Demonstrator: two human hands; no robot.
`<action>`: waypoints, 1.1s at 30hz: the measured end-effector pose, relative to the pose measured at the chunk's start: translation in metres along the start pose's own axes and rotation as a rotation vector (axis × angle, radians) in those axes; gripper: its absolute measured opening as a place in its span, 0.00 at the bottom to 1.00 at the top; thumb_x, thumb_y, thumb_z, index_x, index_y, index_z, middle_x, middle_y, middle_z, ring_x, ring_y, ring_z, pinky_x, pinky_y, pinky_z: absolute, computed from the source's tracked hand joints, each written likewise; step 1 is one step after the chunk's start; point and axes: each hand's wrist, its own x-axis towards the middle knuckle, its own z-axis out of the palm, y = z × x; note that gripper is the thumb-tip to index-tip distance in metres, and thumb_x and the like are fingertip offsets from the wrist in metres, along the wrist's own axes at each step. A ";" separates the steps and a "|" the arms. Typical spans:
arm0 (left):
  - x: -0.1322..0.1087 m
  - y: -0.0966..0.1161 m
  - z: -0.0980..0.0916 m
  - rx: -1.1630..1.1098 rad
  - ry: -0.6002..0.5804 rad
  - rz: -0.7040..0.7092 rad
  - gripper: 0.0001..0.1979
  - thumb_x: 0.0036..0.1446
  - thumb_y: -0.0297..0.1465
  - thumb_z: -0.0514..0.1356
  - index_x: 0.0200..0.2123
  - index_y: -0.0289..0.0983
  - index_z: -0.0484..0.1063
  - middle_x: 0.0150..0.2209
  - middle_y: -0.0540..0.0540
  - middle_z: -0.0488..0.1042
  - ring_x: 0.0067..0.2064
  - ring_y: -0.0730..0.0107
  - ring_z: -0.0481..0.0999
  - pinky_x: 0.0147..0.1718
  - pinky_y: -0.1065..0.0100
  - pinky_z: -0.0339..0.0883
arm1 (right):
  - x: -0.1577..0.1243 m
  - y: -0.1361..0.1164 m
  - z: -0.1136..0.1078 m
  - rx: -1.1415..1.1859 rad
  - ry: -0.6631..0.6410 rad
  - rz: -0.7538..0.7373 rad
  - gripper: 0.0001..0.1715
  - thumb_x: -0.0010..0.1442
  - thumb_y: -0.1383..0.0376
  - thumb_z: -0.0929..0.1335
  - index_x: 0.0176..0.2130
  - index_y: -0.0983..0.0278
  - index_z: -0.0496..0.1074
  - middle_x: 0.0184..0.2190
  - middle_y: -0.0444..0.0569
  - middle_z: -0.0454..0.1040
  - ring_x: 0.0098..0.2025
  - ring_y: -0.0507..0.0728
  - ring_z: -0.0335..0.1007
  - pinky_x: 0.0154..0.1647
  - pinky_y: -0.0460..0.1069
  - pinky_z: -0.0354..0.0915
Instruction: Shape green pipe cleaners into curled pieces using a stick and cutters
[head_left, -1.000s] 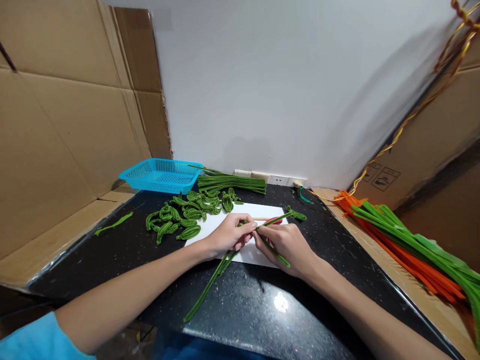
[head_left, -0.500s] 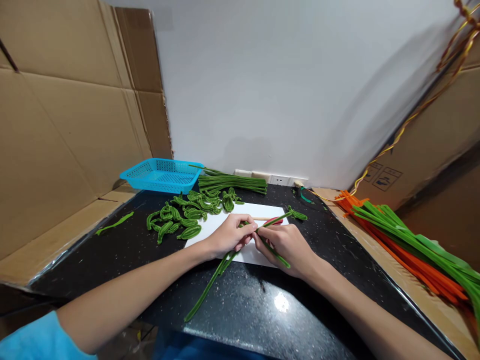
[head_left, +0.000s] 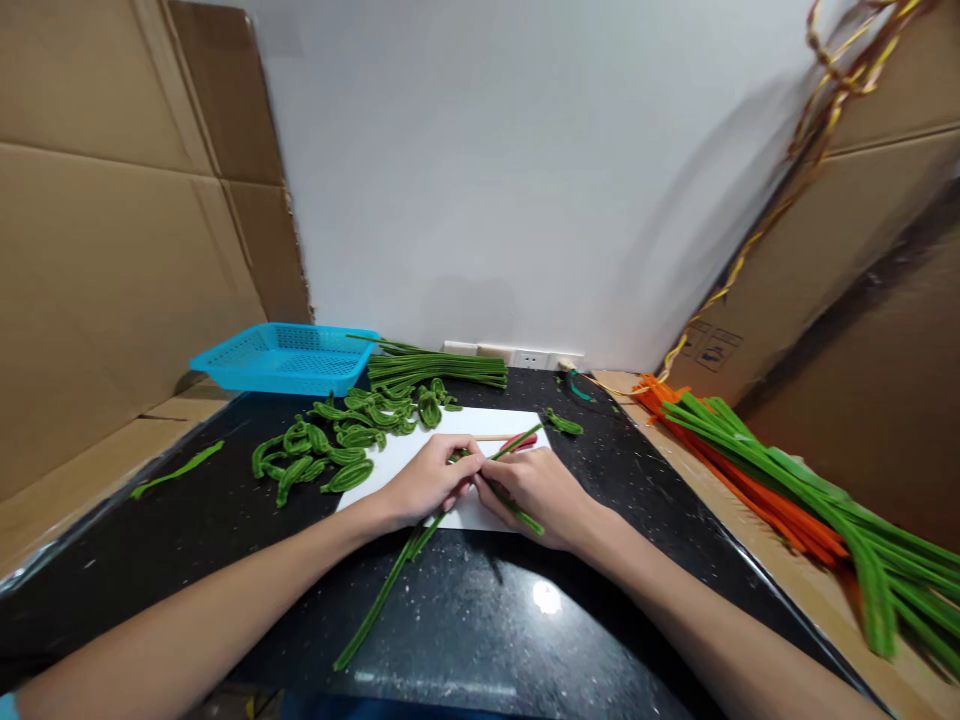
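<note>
The green pipe cleaner point(head_left: 386, 590) they're working on sits mid-table. Its long tail runs down toward the near edge and its top end crosses the white sheet point(head_left: 480, 425). Both hands meet on it over that sheet: the left hand point(head_left: 429, 482) has its grip pinched round the stem, and the right hand point(head_left: 538, 490) is closed on it right beside, fingertips nearly touching. Most of this stem looks straight, so I'd say this piece has barely begun.

How far along overall? I'd guess about the middle. There's a decent heap of looped green pieces point(head_left: 330, 455) already made, spread from the sheet's left side toward the left edge of the table point(head_left: 525, 620). A bundle of straight green ones point(head_left: 442, 365) lies untouched along the far edge, next to a blue basket point(head_left: 289, 358) in the far left corner. Off the right edge, a big pile of orange and green stems point(head_left: 750, 470) lies on cardboard — lots of stock left.
</note>
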 end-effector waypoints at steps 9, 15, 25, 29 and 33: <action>0.001 0.000 0.000 -0.024 -0.016 -0.013 0.15 0.60 0.42 0.60 0.30 0.36 0.67 0.18 0.54 0.66 0.15 0.82 0.59 0.14 0.79 0.50 | -0.001 0.001 0.001 -0.053 -0.006 0.013 0.17 0.69 0.65 0.62 0.30 0.65 0.72 0.21 0.46 0.71 0.20 0.50 0.57 0.27 0.49 0.45; 0.002 -0.002 -0.001 -0.018 -0.014 -0.003 0.16 0.61 0.42 0.59 0.30 0.36 0.67 0.19 0.54 0.66 0.15 0.82 0.59 0.14 0.78 0.50 | -0.001 0.000 0.001 -0.055 0.000 0.007 0.17 0.69 0.66 0.61 0.31 0.66 0.72 0.21 0.46 0.71 0.20 0.50 0.58 0.28 0.49 0.45; 0.002 -0.004 -0.001 -0.004 -0.022 0.011 0.16 0.61 0.42 0.59 0.29 0.36 0.66 0.20 0.54 0.66 0.16 0.81 0.60 0.14 0.78 0.51 | -0.002 0.001 0.001 -0.044 -0.015 0.001 0.16 0.70 0.66 0.61 0.32 0.65 0.72 0.22 0.45 0.72 0.21 0.50 0.57 0.28 0.50 0.43; 0.002 -0.003 -0.001 0.016 -0.025 0.017 0.15 0.62 0.41 0.59 0.29 0.36 0.66 0.20 0.54 0.66 0.16 0.81 0.60 0.15 0.78 0.52 | -0.002 0.002 0.002 -0.048 -0.037 0.010 0.17 0.69 0.66 0.61 0.32 0.65 0.73 0.22 0.45 0.72 0.21 0.50 0.56 0.28 0.50 0.43; 0.001 -0.001 0.000 0.064 -0.020 0.038 0.15 0.62 0.41 0.58 0.28 0.36 0.66 0.18 0.55 0.65 0.17 0.80 0.60 0.17 0.76 0.53 | -0.001 0.001 0.001 -0.054 -0.070 0.011 0.17 0.69 0.66 0.61 0.31 0.65 0.72 0.22 0.46 0.72 0.21 0.50 0.56 0.28 0.50 0.43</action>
